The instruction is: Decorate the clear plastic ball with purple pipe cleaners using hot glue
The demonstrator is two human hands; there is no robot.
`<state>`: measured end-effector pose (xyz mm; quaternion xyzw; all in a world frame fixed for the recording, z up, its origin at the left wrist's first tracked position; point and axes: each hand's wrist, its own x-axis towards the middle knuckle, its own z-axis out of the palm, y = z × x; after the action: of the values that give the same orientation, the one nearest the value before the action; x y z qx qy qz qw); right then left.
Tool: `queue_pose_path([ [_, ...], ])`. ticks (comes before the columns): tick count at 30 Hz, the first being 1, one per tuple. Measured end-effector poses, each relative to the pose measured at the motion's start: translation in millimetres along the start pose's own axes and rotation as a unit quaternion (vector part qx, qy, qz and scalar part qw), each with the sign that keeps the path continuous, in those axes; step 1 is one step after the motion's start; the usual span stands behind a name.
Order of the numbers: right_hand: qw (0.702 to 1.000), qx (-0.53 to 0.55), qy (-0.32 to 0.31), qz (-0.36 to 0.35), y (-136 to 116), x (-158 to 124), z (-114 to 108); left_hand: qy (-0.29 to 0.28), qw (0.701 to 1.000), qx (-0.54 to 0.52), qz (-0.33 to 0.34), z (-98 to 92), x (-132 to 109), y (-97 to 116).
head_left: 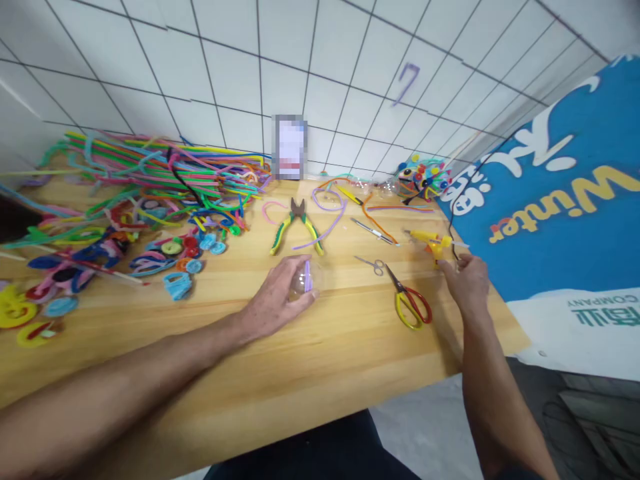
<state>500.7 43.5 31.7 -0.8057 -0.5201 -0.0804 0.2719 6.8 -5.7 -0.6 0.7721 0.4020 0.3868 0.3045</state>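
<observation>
Left hand (280,297): lies palm-down on the table, fingers curled over the clear ball (303,280) and clasping it from above and from the left.
Clear ball: transparent sphere with a purple strip inside; rests on the wooden table (320,373) just in front of the pliers, near the middle of the tabletop.
Right hand (467,283): loosely open at the right edge of the table, fingertips at the base of the glue gun (433,243); not closed around it. Whether the fingertips touch the gun cannot be told.
Glue gun: yellow, lying on the table by the right edge, with a black cord (453,213) leading up from it.
Scissors (410,300): red and yellow handles, lying flat between the two hands, nearer the right hand.
Pliers (297,227): green and yellow handles, lying flat, handles pointing toward the person.
Pipe cleaners (150,173): large multicoloured heap at the back left, with coiled pieces spread in front of it.
Decorated ball (423,175): colourful, at the back right against the tiled wall (350,60).
Blue banner (560,220): stands just beside the right table edge.
</observation>
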Motion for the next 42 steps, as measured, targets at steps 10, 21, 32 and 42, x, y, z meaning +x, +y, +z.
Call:
queue_pose_path([
  [10, 0.826, 0.380, -0.407, -0.087, -219, -69, 16, 0.016, 1.000, 0.006, 0.002, 6.2, 2, 1],
  [21, 0.674, 0.406, -0.595, 0.167, -303, -81, 51, 0.026, 0.999, -0.007, 0.029, 9.1, 5, 1],
  [32, 0.846, 0.368, -0.378, -0.078, -283, -66, 53, 0.028, 0.999, 0.008, 0.019, 10.6, 5, 1],
  [42, 0.794, 0.406, -0.431, -0.139, -274, -63, 50, 0.018, 1.000, 0.006, 0.002, 10.0, 5, 2],
])
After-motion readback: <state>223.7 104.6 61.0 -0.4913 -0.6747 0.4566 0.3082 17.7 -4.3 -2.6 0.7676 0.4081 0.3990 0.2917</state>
